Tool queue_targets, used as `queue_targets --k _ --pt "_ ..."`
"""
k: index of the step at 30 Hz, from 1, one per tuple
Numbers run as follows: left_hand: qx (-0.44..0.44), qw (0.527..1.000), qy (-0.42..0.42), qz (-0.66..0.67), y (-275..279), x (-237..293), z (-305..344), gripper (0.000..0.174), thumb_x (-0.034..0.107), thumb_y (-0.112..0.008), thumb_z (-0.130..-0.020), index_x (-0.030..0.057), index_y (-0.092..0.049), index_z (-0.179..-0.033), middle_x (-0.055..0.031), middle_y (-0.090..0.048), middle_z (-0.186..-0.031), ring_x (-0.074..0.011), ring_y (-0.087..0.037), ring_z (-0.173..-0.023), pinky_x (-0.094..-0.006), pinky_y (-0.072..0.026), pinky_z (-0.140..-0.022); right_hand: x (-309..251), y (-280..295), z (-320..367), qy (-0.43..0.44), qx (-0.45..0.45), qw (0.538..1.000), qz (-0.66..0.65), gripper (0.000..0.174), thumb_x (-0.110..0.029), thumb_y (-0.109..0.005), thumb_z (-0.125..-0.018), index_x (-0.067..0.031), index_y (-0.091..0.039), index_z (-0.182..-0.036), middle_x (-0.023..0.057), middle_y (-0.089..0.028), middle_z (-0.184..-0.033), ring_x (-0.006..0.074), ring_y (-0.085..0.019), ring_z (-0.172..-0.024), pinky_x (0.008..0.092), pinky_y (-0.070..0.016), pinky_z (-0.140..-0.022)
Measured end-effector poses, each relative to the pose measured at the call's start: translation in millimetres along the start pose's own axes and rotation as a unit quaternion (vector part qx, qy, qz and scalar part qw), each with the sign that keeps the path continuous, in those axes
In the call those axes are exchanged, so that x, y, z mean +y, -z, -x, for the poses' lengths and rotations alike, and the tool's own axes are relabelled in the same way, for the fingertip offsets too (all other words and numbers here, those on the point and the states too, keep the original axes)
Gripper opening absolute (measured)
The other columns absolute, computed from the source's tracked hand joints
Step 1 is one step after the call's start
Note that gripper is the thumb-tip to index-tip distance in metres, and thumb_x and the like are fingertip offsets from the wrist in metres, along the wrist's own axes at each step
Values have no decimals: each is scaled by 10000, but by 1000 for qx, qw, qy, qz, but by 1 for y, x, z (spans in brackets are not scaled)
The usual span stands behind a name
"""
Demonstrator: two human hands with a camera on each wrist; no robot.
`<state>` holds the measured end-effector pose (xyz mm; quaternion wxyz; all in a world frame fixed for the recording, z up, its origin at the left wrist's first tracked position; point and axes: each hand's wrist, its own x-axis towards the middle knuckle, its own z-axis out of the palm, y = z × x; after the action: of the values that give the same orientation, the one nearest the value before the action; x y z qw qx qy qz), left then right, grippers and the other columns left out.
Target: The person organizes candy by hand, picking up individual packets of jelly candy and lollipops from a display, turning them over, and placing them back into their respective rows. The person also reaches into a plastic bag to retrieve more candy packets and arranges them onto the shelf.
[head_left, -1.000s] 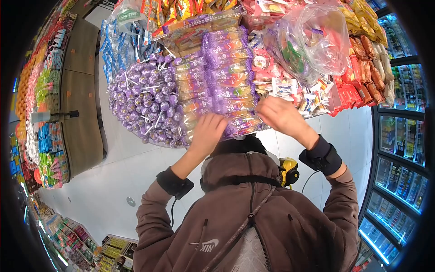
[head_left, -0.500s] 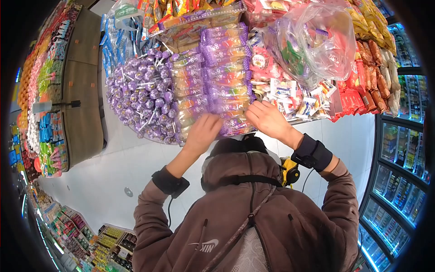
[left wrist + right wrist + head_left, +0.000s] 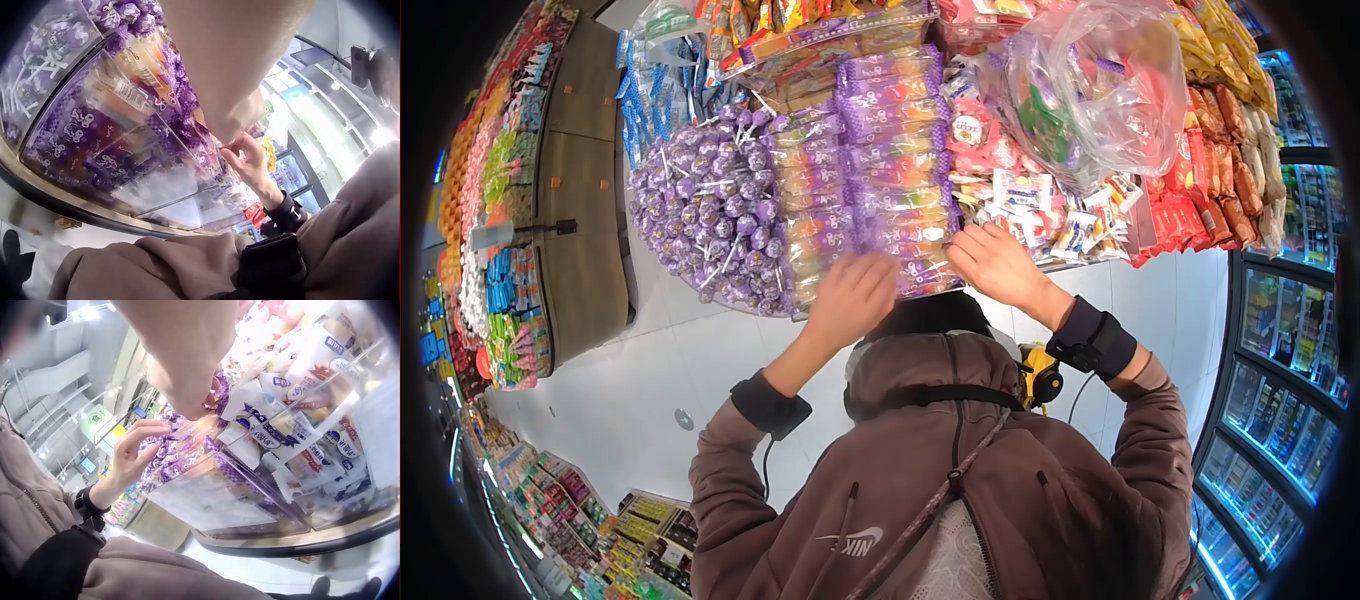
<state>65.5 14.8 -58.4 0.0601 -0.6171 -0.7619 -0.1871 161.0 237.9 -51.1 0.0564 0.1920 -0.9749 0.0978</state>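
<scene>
Two columns of clear-and-purple candy packets (image 3: 900, 150) lie stacked in a display bin. At the front of these columns, the left hand (image 3: 853, 298) is over the packets, slightly blurred; in the right wrist view the left hand (image 3: 132, 456) has loosely bent fingers, with thumb and fingertips apart. The right hand (image 3: 998, 265) touches the right column's front end; its fingers are bent and its thumb and forefinger are close together in the left wrist view, where the right hand (image 3: 251, 165) is partly hidden. Whether it pinches a packet cannot be seen.
Purple lollipops (image 3: 710, 200) fill the bin to the left. White wrapped sweets (image 3: 1025, 195) and a clear plastic bag (image 3: 1120, 100) are to the right. A clear bin wall (image 3: 206, 500) rises at the front. Brown shelving (image 3: 580, 200) stands at far left, lit coolers (image 3: 1290, 300) at far right.
Compared with a second ago, the right hand has moved left and a little toward the body, onto the right column's front end. The left hand has shifted slightly along the front packets.
</scene>
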Motion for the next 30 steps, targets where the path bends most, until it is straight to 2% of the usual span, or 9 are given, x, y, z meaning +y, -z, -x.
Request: queue_targets --k 1,3,7,12,18,21,25,30 --pt "-1 1000 -5 -2 1 3 0 313 115 -514 -732 53 -539 -1038 -59 -532 -1050 -205 -499 -994 -339 -408 -816 0 0 0 -2 9 1000 -7 175 -127 -522 -653 -68 -496 -816 37 -481 -796 187 -478 -778 296 -374 -678" --pt "-31 997 -73 -26 0 5 -1 315 137 -497 -751 60 -539 -1054 -53 -526 -1077 -199 -482 -1024 -339 -399 -841 0 -1 1 -3 25 999 -22 171 -127 -518 -656 -69 -498 -815 38 -483 -797 187 -478 -780 296 -375 -679" --pt "-59 983 -162 -67 -8 7 -5 341 177 -471 -772 61 -535 -1086 -40 -506 -1137 -187 -441 -1086 -341 -377 -882 0 -3 1 11 8 1000 -5 174 -122 -511 -665 -68 -503 -830 39 -498 -823 187 -483 -794 294 -377 -686" --pt "-95 984 -130 -72 -12 3 2 363 174 -466 -769 53 -532 -1105 -41 -500 -1147 -191 -429 -1099 -352 -356 -914 -4 2 -6 -10 -32 999 -22 195 -112 -507 -682 -50 -508 -866 45 -511 -871 189 -489 -838 299 -387 -706" --pt "-85 987 -127 -54 -12 3 4 355 134 -505 -758 55 -534 -1104 -58 -491 -1154 -194 -443 -1099 -374 -363 -923 -15 0 -20 70 32 993 -84 352 -115 -524 -696 -5 -515 -1031 89 -504 -1009 211 -488 -947 314 -395 -821" --pt "-79 990 -102 -50 -8 3 4 357 136 -525 -758 37 -532 -1101 -71 -492 -1153 -206 -440 -1107 -384 -359 -933 -17 -3 -21 70 18 995 -70 426 -108 -567 -712 7 -496 -1116 104 -502 -1098 222 -499 -972 322 -401 -843" --pt "-55 996 -60 -42 -11 1 11 371 163 -579 -757 12 -525 -1092 -87 -500 -1126 -217 -463 -1071 -386 -376 -917 -16 -5 -17 80 8 995 -61 449 -103 -574 -708 16 -483 -1132 106 -503 -1096 226 -490 -1012 326 -392 -862" --pt "-37 998 -51 -21 -16 -3 15 381 181 -608 -754 5 -523 -1080 -86 -515 -1085 -221 -494 -1007 -376 -398 -894 -17 -12 -12 83 -8 995 -56 459 -102 -582 -706 17 -477 -1137 110 -498 -1111 228 -469 -1067 323 -378 -891"
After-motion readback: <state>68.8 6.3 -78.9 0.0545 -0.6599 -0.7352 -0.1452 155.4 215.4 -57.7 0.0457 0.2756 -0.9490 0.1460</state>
